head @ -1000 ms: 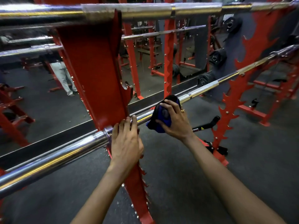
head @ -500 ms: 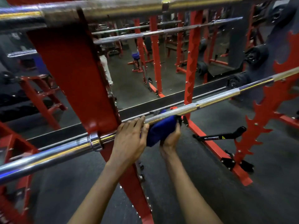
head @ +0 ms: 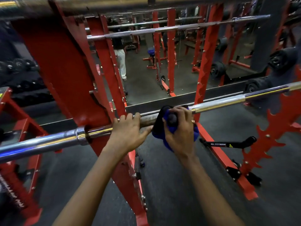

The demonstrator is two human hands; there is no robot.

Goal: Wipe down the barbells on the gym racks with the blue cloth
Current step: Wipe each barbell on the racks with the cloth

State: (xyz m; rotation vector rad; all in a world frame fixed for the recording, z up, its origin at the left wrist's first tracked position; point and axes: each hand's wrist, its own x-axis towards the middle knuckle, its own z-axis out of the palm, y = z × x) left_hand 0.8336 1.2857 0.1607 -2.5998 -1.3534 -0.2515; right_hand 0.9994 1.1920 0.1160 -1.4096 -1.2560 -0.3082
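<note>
Where right hand [head: 180, 136] grips blue cloth [head: 167, 144], barbell [head: 219, 103] runs bare rightward.

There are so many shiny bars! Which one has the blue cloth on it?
The lowest, nearest barbell: the right hand wraps the blue cloth round it, the left hand grips it beside. The higher bars are untouched.

The chrome barbell [head: 219, 104] slants from eight o'clock up to two o'clock, its shaft duller and brownish mid-length. The blue cloth [head: 160, 138] (crumpled, dark in its folds) is bunched around that shaft near centre. A second barbell [head: 162, 29] spans twelve o'clock.
</note>
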